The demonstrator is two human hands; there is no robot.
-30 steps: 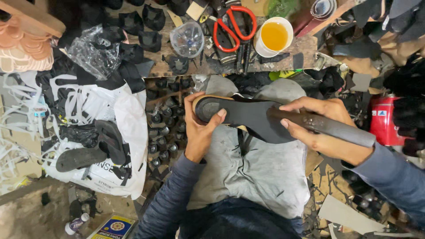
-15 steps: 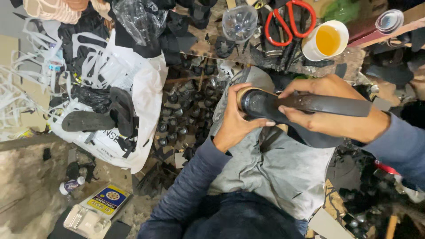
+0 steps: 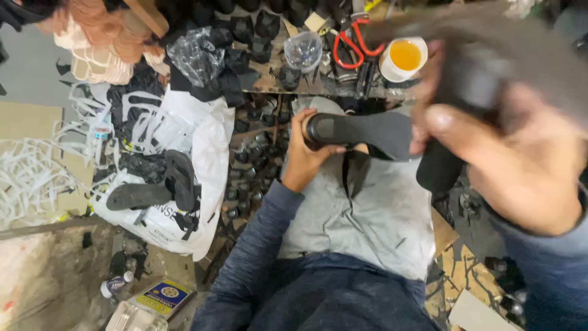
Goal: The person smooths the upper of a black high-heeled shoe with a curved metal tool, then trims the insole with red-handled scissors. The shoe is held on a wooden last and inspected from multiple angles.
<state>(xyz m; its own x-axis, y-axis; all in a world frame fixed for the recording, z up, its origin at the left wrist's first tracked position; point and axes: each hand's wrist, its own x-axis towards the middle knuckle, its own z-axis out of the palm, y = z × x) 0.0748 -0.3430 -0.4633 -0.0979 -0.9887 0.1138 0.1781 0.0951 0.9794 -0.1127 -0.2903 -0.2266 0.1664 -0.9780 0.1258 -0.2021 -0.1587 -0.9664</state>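
My left hand [image 3: 304,156] grips the rounded end of a black sandal sole [image 3: 361,132], holding it flat above the grey cloth [image 3: 361,214] on my lap. Raised close to the camera and blurred by motion, my right hand [image 3: 514,147] is shut on a dark, blurred object [image 3: 465,92] that looks like a tool; what it is cannot be told. The far end of the sole is hidden behind my right hand.
A cup of yellow glue [image 3: 403,58], red-handled scissors [image 3: 352,43] and a clear plastic cup [image 3: 304,51] lie on the bench beyond. A white sack [image 3: 196,184] at left carries black soles [image 3: 179,178]. White straps [image 3: 30,178] pile far left. Small black pieces [image 3: 251,159] cover the floor.
My right hand let go of the sole and rose toward the camera with a dark object in it. My left hand keeps hold of the sole's end. The view shifted.
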